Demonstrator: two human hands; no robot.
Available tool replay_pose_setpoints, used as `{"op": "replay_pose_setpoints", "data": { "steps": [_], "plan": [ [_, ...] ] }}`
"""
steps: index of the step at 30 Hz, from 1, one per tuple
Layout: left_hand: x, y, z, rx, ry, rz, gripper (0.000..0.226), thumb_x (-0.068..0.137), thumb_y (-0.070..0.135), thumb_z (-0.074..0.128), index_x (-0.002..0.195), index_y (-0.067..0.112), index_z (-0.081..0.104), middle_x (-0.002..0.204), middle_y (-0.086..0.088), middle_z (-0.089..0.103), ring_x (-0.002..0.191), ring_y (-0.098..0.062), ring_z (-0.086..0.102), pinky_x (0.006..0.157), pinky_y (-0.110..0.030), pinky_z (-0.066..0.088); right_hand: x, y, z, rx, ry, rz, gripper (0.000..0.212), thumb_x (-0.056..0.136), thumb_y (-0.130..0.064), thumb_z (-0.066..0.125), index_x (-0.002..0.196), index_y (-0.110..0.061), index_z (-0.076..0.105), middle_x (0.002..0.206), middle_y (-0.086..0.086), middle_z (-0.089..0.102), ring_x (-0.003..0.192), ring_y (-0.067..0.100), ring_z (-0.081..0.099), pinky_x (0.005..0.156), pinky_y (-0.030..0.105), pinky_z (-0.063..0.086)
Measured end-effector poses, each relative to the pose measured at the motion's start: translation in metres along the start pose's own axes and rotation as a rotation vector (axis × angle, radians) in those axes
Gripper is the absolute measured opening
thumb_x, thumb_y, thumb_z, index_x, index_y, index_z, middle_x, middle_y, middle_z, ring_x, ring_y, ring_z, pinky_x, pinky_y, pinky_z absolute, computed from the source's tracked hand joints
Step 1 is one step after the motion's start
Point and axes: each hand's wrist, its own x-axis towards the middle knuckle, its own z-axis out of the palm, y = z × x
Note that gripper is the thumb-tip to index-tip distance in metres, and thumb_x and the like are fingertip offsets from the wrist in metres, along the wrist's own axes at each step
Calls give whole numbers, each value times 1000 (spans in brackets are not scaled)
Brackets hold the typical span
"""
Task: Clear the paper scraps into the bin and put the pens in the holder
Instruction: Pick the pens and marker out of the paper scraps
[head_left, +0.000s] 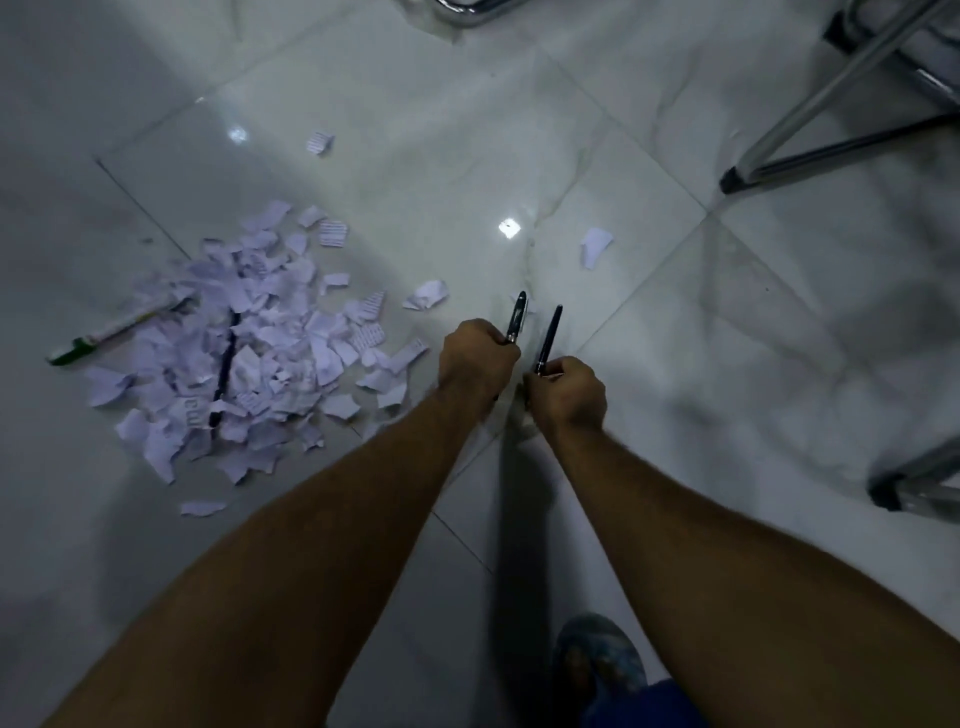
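Note:
A heap of torn white paper scraps (249, 343) lies on the pale tiled floor at the left. A dark pen (224, 364) rests across the heap, and a white marker with a green cap (111, 330) lies at its left edge. Both arms reach down to the right of the heap. My left hand (475, 358) is closed around a dark pen (517, 317) that points up and away. My right hand (569, 387) pinches a second slim dark pen (549, 338). Stray scraps lie further out (596, 245), (319, 143), (427, 295). No bin or holder is in view.
Metal chair legs (810, 130) stand at the upper right, and another leg foot (904, 483) at the right edge. A tube frame (467, 8) shows at the top. My shoe (597, 660) is on the floor at the bottom.

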Motion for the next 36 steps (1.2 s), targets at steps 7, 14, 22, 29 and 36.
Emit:
{"op": "replay_pose_setpoints", "data": {
  "steps": [7, 14, 22, 29, 36],
  "plan": [
    [-1, -6, 12, 109, 30, 49, 25, 82, 31, 66, 97, 12, 71, 98, -7, 72, 90, -25, 66, 75, -29, 52, -2, 6, -1, -54, -23, -69, 28, 82, -39, 72, 98, -16, 69, 99, 5, 72, 92, 27, 65, 72, 24, 42],
    [7, -8, -53, 137, 124, 151, 14, 86, 30, 61, 87, 16, 64, 92, -7, 71, 86, -26, 67, 69, -25, 45, -24, -53, 12, 38, 63, -241, 23, 91, -32, 63, 103, -14, 71, 106, 5, 73, 97, 26, 67, 76, 23, 42],
    [12, -65, -155, 103, 419, 41, 18, 88, 23, 54, 89, 15, 71, 99, -8, 73, 95, -27, 66, 74, -26, 47, -63, -136, 89, 59, -192, -491, 20, 94, -27, 61, 101, -12, 71, 105, 6, 74, 94, 24, 66, 73, 21, 42],
    [-12, -150, -237, 94, 630, -90, 28, 81, 21, 52, 100, 11, 71, 110, -12, 70, 107, -31, 62, 93, -35, 49, -124, -184, 173, -130, -457, -700, 26, 86, -37, 60, 94, -15, 71, 99, 8, 73, 96, 29, 67, 79, 31, 51],
    [4, -188, -271, 352, 642, -80, 30, 82, 12, 57, 110, 5, 66, 115, -22, 58, 109, -41, 55, 89, -45, 49, -129, -178, 207, -400, -332, -655, 34, 84, -45, 61, 102, -18, 70, 107, 7, 71, 100, 31, 67, 77, 31, 48]
  ]
}}
